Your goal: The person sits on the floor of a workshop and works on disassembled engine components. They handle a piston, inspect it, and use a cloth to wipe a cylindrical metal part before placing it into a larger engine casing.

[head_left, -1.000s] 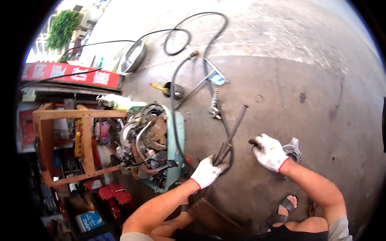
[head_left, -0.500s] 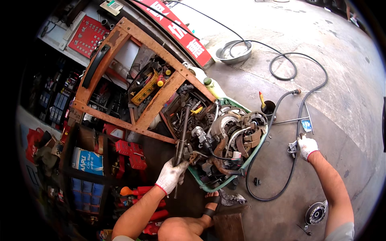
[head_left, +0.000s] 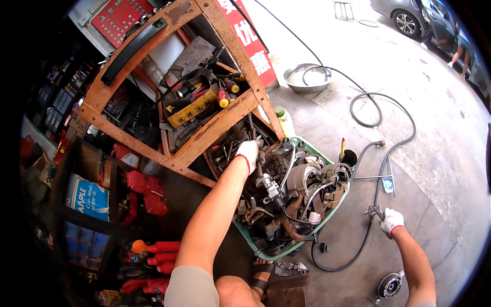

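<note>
My left hand (head_left: 249,152), in a white work glove with a red cuff, reaches into a tray of loose tools (head_left: 219,153) beneath an orange metal frame (head_left: 209,130). It is closed around a long dark metal bar (head_left: 260,166), whose far part runs up over the tray. My right hand (head_left: 393,220), gloved alike, is low over the floor on the right. Its fingers are closed on a small grey metal part (head_left: 376,212) beside the black hose (head_left: 369,230); the part's exact kind is unclear. Between my hands stands a green tub (head_left: 266,253) heaped with worn brake shoes (head_left: 303,179) and other metal parts.
A metal basin (head_left: 307,88) sits at the far side. Beyond the tub are a dark cup with a brush (head_left: 348,158) and a metal T-bar (head_left: 365,177). A round part (head_left: 390,285) lies at lower right. Red bottles (head_left: 164,258) stand left. A car (head_left: 409,23) and a person (head_left: 462,48) are far right.
My left hand has moved forward and right with the metal bar, from beside the tub to the tool tray. My right hand now has the grey part at its fingers. The view has shifted.
</note>
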### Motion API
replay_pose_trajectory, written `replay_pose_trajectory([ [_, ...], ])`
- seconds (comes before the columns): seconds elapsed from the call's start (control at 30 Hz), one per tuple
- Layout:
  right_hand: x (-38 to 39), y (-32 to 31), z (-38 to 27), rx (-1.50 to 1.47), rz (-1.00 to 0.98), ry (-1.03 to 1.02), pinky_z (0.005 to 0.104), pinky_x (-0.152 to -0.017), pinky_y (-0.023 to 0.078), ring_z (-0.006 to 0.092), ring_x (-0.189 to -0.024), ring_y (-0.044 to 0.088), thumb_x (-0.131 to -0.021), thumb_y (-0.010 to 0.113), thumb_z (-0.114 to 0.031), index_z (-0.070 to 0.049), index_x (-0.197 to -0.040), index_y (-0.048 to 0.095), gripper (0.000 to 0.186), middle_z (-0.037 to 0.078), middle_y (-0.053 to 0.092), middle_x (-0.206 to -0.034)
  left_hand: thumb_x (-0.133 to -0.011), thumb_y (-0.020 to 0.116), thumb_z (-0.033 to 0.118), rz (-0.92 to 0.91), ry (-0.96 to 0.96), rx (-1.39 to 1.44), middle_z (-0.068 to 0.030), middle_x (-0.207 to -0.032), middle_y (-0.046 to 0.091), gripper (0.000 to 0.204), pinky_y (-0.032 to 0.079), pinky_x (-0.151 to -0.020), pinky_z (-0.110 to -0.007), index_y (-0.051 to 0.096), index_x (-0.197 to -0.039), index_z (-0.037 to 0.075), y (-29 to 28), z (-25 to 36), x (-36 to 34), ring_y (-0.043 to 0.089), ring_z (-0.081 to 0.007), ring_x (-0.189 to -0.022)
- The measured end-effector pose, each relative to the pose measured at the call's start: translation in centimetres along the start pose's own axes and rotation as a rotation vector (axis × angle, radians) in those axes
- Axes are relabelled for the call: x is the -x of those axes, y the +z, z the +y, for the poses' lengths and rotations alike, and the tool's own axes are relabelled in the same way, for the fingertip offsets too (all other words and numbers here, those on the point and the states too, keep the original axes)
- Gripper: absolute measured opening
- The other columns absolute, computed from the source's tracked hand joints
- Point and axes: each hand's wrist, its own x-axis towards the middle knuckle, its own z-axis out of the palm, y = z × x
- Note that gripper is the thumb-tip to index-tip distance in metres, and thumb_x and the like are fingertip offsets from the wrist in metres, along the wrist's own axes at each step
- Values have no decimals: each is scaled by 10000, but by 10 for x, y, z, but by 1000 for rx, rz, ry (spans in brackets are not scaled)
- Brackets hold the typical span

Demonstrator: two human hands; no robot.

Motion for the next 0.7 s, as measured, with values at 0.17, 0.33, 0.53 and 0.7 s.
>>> replay_pose_trajectory([
  [0.17,50,-26,20,-36,0,53,487,-868,560,418,-974,699,-842,744,-319,-22,-1045,609,384,236,706,-1015,-1018,540,173,38,-42,59,-76,-599,533,167,437,-447,-390,584,-894,69,18,-11,-99,505,-242,-438],
  [0.33,97,-32,30,-115,-3,121,499,-885,545,429,-980,679,-834,740,-301,-32,-1048,604,370,238,688,-1006,-996,533,188,192,-45,110,-65,-603,507,190,360,-450,-400,601,-832,121,46,-20,-159,458,-224,-470],
  [0.53,147,-22,15,-223,14,159,512,-865,534,432,-964,663,-805,749,-277,-25,-1040,604,375,241,670,-1003,-984,566,366,63,76,-313,-182,-1254,692,422,539,-891,-390,681,-1206,26,31,-40,-270,666,-318,-1140],
  [0.7,184,-22,-3,-268,-12,212,505,-865,536,425,-966,666,-803,760,-280,-30,-1024,599,370,227,673,-991,-1025,552,407,-74,45,297,-103,-1285,683,421,523,-944,-415,635,-1329,127,7,-63,-353,638,-278,-1150],
])
